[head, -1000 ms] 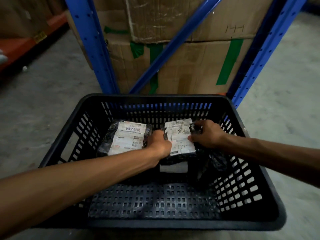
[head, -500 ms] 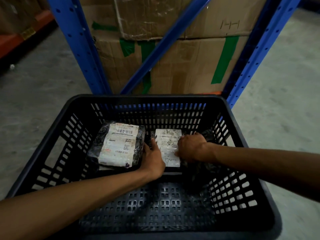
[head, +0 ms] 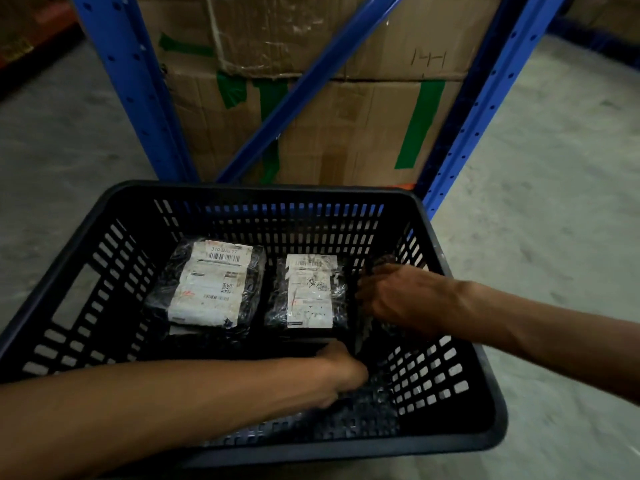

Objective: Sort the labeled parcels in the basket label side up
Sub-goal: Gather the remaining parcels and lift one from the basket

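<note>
A black slatted basket [head: 259, 190] stands on the floor in front of me. Two black-wrapped parcels lie flat in its far half, white labels facing up: the left parcel [head: 211, 282] and the middle parcel [head: 310, 292]. A third black parcel [head: 370, 341] lies along the right wall with no label showing; it is dark and mostly hidden. My right hand [head: 398, 299] grips its far end with curled fingers. My left hand [head: 343, 372] reaches down to its near end, fingers closed over the plastic.
Blue rack uprights [head: 138, 98] and a diagonal brace [head: 304, 88] rise just behind the basket, with stacked cardboard boxes [head: 346, 133] bearing green tape. Bare concrete floor [head: 554, 168] lies to the left and right.
Both hands have let go of the middle labeled parcel, which now lies flat label up. They have moved right and toward me onto the unlabeled black parcel.
</note>
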`<move>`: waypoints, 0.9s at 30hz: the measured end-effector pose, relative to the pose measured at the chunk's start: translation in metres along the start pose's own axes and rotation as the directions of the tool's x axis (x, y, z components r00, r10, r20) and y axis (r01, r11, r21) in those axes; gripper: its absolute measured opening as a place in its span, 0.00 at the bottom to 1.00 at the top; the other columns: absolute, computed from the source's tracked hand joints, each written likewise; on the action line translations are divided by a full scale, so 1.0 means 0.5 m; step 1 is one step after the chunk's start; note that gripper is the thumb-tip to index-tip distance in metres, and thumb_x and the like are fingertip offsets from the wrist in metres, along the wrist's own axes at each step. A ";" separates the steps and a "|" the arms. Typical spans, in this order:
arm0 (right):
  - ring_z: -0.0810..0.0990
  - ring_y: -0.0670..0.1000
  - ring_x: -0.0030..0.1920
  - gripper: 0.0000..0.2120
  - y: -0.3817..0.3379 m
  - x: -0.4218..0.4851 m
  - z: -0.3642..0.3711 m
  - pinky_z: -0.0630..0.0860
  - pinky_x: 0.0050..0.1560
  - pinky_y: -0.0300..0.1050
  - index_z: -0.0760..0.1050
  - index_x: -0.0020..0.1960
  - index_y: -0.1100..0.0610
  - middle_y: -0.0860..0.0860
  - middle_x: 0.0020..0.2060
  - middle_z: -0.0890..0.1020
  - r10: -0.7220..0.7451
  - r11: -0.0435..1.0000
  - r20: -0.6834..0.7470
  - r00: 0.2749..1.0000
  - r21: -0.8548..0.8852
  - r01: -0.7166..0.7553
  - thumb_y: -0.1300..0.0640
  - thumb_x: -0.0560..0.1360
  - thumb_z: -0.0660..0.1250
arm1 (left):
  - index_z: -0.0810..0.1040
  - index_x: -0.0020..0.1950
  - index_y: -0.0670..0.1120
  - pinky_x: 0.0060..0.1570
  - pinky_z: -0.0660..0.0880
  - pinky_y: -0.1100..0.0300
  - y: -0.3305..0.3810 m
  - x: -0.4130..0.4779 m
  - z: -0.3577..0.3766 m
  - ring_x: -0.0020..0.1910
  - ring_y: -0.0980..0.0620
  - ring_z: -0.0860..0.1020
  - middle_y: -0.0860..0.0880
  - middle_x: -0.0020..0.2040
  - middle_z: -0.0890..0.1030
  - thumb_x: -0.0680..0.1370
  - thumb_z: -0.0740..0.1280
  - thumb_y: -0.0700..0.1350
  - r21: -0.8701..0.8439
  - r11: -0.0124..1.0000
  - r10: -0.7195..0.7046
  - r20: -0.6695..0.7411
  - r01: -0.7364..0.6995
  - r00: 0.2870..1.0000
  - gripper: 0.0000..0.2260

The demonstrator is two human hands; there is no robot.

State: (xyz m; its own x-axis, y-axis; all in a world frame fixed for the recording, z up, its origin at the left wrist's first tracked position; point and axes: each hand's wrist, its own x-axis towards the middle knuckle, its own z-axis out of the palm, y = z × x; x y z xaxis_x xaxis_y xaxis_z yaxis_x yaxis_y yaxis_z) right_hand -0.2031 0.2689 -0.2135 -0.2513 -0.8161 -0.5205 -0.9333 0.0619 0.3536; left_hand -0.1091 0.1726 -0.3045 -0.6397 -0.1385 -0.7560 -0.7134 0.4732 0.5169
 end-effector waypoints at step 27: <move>0.86 0.55 0.54 0.15 0.123 -0.076 -0.088 0.83 0.44 0.46 0.79 0.62 0.58 0.57 0.57 0.85 0.269 -0.637 0.086 0.959 0.763 0.110 0.52 0.78 0.66 | 0.84 0.57 0.51 0.48 0.82 0.55 -0.022 -0.215 -0.255 0.49 0.52 0.86 0.51 0.52 0.88 0.70 0.73 0.57 -0.631 0.592 0.418 -0.292 -0.502 0.860 0.18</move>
State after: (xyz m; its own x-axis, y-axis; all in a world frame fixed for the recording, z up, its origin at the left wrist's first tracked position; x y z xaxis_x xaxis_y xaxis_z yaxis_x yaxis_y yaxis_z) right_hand -0.2398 0.2787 -0.1378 -0.5146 -0.7165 -0.4710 0.3709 0.3093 -0.8757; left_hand -0.0689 0.0711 -0.1778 -0.9320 -0.1755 -0.3171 -0.2817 -0.1995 0.9385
